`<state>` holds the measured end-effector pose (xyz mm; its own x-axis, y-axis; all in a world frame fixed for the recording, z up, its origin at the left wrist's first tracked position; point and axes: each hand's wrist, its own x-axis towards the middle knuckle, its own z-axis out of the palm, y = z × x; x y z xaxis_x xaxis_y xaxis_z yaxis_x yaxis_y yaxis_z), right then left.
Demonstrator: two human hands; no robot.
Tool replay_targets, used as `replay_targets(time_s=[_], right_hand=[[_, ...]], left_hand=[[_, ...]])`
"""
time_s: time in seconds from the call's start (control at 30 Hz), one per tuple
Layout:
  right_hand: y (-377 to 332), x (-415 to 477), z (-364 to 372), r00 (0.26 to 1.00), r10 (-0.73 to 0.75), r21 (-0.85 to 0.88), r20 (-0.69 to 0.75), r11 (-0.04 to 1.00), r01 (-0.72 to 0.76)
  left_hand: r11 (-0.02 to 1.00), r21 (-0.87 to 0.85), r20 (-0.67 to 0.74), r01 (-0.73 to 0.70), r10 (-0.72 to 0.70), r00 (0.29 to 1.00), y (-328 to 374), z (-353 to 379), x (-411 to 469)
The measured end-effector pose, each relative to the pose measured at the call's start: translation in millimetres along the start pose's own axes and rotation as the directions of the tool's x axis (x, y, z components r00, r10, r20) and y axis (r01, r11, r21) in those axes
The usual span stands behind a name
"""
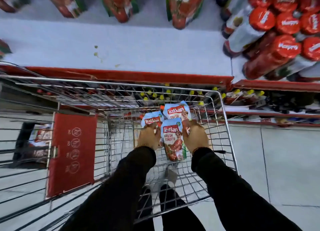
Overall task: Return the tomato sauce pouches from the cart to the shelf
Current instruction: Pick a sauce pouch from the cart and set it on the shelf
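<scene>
Down in the cart (223,120), from the head view, we have both hands among three sauce pouches. Our left hand (149,138) is curled closed over the lower part of the left pouch (151,119), whose blue top and red logo stick out beyond the fingers. Our right hand (194,137) is closed on the lower edge of the far pouch (176,110), fingers wrapped over it. Between the two hands lies the middle pouch (173,140), face up on the wire floor, touching both hands at its sides but held by neither; its top overlaps the other two pouches.

Beyond the cart's front rim runs the shelf (121,45), a pale, mostly bare board with a red front edge. At its back stand a few more pouches (183,6), and to the right a cluster of bottles (277,45) with red caps leans together. A red panel (72,153) hangs on the cart's left side. Our black sleeves fill the bottom of the view.
</scene>
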<state>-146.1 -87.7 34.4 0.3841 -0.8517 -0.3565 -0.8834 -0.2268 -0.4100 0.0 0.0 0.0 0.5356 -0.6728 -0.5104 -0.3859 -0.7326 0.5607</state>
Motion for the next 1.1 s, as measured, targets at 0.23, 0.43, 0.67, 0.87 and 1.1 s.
replay_targets(time_s=[0.23, 0.43, 0.67, 0.87, 1.1], right_hand=[[17.5, 29.4, 40.0, 0.999, 0.051, 0.070, 0.001, 0.996, -0.051], [17.2, 37.6, 54.8, 0.993, 0.108, 0.150, -0.041, 0.984, -0.100], [26.8, 35.5, 49.4, 0.984, 0.177, 0.257, 0.007, 0.951, -0.172], [28.8, 8.2, 33.8, 0.978, 0.201, 0.349, 0.058, 0.914, -0.209], [6.7, -35.2, -1.1, 0.991, 0.131, 0.453, 0.032, 0.882, -0.131]], left_hand=[[0.989, 0.116, 0.102, 0.095, -0.107, 0.989, -17.9, 44.5, 39.0], [0.985, 0.098, 0.044, 0.143, -0.147, 0.988, -29.7, 63.6, 51.1], [0.937, -0.204, 0.062, 0.285, -0.278, 0.958, -27.7, 63.3, 36.3], [0.893, -0.361, -0.001, 0.270, -0.290, 0.957, -26.2, 55.6, -0.5], [0.898, -0.434, -0.128, 0.069, -0.137, 0.982, -12.4, 8.9, -54.1]])
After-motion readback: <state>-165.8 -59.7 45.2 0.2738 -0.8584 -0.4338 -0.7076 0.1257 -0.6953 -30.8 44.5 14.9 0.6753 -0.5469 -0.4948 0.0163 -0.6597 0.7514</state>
